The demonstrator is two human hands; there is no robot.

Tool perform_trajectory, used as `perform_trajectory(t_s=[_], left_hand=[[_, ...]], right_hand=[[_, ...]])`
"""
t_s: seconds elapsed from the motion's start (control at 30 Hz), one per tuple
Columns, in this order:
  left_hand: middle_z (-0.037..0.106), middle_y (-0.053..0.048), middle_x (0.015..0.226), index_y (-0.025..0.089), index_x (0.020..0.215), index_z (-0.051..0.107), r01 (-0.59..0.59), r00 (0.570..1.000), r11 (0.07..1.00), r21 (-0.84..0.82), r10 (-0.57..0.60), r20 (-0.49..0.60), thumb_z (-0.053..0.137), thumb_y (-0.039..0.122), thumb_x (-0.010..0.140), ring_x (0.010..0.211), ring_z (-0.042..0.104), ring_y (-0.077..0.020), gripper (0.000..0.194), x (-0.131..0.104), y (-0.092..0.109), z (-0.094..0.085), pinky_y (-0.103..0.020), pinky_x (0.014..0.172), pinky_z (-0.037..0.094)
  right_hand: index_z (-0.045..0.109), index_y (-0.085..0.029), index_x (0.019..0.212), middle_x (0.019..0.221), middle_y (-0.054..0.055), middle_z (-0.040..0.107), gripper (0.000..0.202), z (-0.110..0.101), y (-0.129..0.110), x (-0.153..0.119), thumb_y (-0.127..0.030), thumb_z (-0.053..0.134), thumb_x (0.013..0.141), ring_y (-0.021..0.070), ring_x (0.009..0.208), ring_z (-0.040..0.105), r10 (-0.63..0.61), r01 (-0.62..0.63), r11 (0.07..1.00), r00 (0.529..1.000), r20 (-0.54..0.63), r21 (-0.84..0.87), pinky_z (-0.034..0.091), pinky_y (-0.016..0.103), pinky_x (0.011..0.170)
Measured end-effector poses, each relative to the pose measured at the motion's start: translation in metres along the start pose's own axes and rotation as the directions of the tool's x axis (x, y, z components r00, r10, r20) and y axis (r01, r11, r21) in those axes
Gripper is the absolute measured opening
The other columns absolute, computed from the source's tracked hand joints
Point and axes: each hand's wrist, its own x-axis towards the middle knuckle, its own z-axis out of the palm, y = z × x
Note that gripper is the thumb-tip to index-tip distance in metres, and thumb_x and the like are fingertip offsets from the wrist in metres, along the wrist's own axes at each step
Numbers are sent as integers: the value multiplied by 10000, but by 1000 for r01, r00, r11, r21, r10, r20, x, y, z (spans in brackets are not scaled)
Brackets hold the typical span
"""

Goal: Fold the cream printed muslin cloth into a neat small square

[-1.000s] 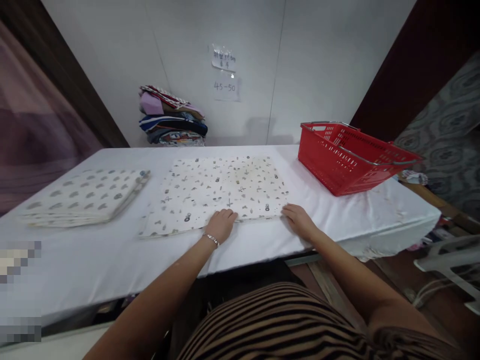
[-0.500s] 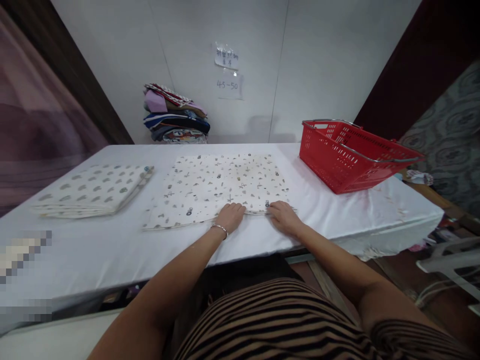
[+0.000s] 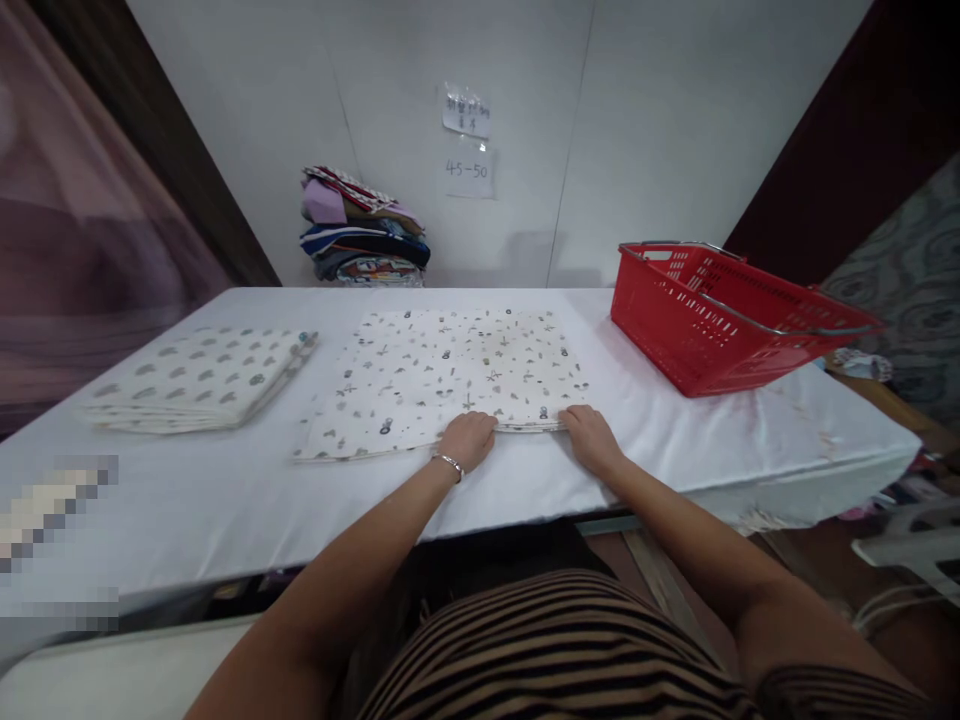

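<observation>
"Where are the hands?"

"On my remote feed, the left hand (image 3: 469,442) and right hand (image 3: 590,438) both touch the near edge of the printed cloth (image 3: 420,370); the thumbs are hidden, so I can't tell whether they pinch."

"How does it lie?"

"I see it ahead of them, left of the red basket (image 3: 675,340), long axis running sideways. The right hand is nearer the basket."

"Beyond?"

"Farther left of the basket, a folded cloth (image 3: 195,375)."

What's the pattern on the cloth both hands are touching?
The cloth is off-white with a small, scattered greyish print; head view.
</observation>
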Motion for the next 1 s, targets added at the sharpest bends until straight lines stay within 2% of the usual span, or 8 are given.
perform_trajectory(t_s=[0.17, 0.27, 0.37, 0.47, 0.53, 0.67, 0.8, 1.0], left_hand=[[632, -72, 975, 161, 998, 577, -52, 998, 998, 31, 51, 34, 414, 170, 855, 944, 548, -207, 217, 0, 6, -1, -344, 807, 414], [629, -63, 976, 166, 977, 573, -65, 997, 997, 51, 62, 44, 405, 176, 866, 944, 543, -199, 202, 0, 10, 0, -333, 786, 410], [618, -57, 974, 176, 961, 563, -73, 997, 995, 68, 72, 21, 384, 197, 884, 938, 531, -195, 196, -1, 11, 5, -332, 758, 403], [596, -53, 996, 185, 989, 538, -77, 996, 994, 83, 80, -37, 375, 171, 879, 943, 510, -194, 197, -6, 12, 9, -338, 748, 390], [581, -57, 1007, 185, 1006, 521, -58, 996, 995, 85, 64, -65, 386, 152, 865, 944, 497, -195, 198, -11, 12, 9, -340, 747, 381], [558, -77, 1009, 175, 999, 502, 32, 998, 996, 79, -27, -53, 439, 95, 802, 933, 484, -202, 221, -22, 7, 5, -341, 740, 368], [556, -84, 994, 170, 982, 500, 83, 996, 994, 73, -79, -48, 447, 93, 794, 931, 483, -207, 210, -29, 2, 2, -340, 742, 367], [576, -74, 971, 164, 1002, 496, 112, 991, 992, 60, -107, -82, 456, 128, 805, 925, 501, -201, 204, -29, 4, 4, -334, 742, 380]], right_hand=[[606, -131, 956, 997, 115, 592, 267, -1, 23, -15, -42, 402, 810, 215, 904, 483, -28, 27, 999, 999, -21, -29, 379, 301, 798], [611, -138, 973, 982, 107, 608, 311, 2, 33, -22, -31, 382, 791, 212, 901, 511, -84, 83, 996, 995, -54, -21, 413, 302, 802], [616, -153, 998, 995, 98, 617, 335, 7, 40, -27, -48, 387, 778, 209, 919, 531, -138, 138, 990, 988, -74, -4, 440, 309, 817], [629, -157, 1005, 1006, 99, 622, 333, 12, 47, -29, -78, 398, 779, 215, 941, 542, -175, 175, 985, 983, -46, -6, 456, 324, 836], [636, -162, 1011, 1010, 100, 626, 335, 14, 50, -31, -90, 397, 787, 218, 942, 551, -166, 166, 986, 986, -17, -17, 464, 330, 836], [639, -192, 1029, 1031, 95, 628, 352, 16, 52, -33, -104, 393, 793, 228, 938, 565, -158, 158, 987, 987, 14, -40, 466, 362, 828], [596, -199, 1126, 1075, 102, 610, 408, 8, 29, -22, -106, 384, 791, 247, 969, 547, -165, 165, 985, 986, -7, -56, 442, 389, 809], [513, -168, 1211, 1107, 111, 573, 432, 5, -55, 29, -79, 379, 810, 226, 969, 498, -335, 335, 942, 942, -12, 30, 384, 350, 811]])
